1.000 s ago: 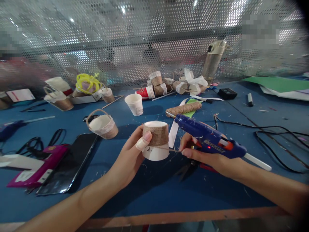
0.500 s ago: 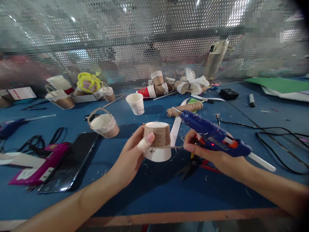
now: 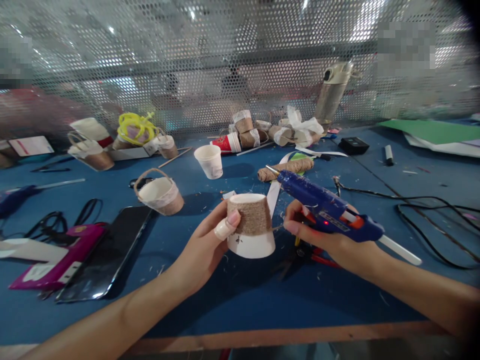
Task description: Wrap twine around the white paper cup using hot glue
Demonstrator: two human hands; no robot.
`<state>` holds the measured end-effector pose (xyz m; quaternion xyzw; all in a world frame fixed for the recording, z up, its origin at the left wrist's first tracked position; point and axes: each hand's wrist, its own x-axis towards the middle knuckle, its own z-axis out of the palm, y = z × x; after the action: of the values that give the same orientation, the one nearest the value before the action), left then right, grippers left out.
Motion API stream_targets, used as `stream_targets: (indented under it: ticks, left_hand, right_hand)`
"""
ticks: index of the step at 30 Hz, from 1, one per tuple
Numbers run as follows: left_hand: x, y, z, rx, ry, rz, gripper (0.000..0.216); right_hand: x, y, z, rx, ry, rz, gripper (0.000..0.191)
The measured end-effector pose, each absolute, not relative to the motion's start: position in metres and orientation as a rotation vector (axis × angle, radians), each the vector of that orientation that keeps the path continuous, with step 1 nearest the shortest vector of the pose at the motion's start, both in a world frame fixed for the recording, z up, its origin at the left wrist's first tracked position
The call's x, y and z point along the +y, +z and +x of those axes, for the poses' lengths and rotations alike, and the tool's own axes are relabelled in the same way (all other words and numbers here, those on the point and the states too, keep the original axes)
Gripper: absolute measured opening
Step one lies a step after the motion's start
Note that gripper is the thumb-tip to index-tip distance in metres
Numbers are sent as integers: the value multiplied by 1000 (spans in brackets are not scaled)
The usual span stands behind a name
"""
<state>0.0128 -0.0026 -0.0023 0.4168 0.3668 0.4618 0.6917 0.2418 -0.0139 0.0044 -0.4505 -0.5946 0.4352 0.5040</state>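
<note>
My left hand (image 3: 204, 247) is closed round an upside-down white paper cup (image 3: 250, 227) whose upper part is wrapped in brown twine; the thumb, with a bandage on it, presses the wrap. My right hand (image 3: 318, 237) grips a blue glue gun (image 3: 330, 210) with a white glue stick at its rear, nozzle pointing up and left, and its fingertips pinch the loose twine end next to the cup. Both are held above the blue table (image 3: 240, 295).
A twine spool (image 3: 285, 169), a plain paper cup (image 3: 209, 161), a small cup basket (image 3: 159, 192), several wrapped cups (image 3: 251, 132), a bottle (image 3: 332, 95), a phone (image 3: 101, 255), scissors (image 3: 303, 255) and black cables (image 3: 423, 205) lie on the table. Perforated metal screen behind.
The cup has tilted and moved right, closer to my right hand, shortening the twine between them. The glue gun has hardly moved.
</note>
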Motion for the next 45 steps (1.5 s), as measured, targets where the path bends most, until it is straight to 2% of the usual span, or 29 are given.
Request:
stream_targets:
  ticks: [8, 14, 25, 35, 38, 42, 45]
  left_hand:
    - [-4, -6, 12, 736, 1003, 926, 46]
    - [-3, -10, 11, 677, 984, 933, 43]
    - [-4, -10, 14, 658, 985, 958, 42]
    - [-6, -11, 13, 643, 933, 945, 39]
    - [-5, -8, 14, 649, 895, 937, 39]
    - [-6, -5, 12, 684, 814, 950, 49]
    - [-7, -6, 9, 711, 783, 1030, 57]
  right_hand:
    - [-17, 5, 238, -1296, 1058, -1165, 25]
    - [-15, 4, 243, -1429, 1079, -1128, 16]
    - [-15, -4, 249, -1496, 1072, -1032, 18]
    - [-15, -14, 253, -1471, 1076, -996, 40]
    - [-15, -16, 252, -1470, 1071, -991, 35]
    - [-17, -14, 247, -1509, 996, -1010, 22]
    - [-21, -11, 245, -1547, 923, -1027, 22]
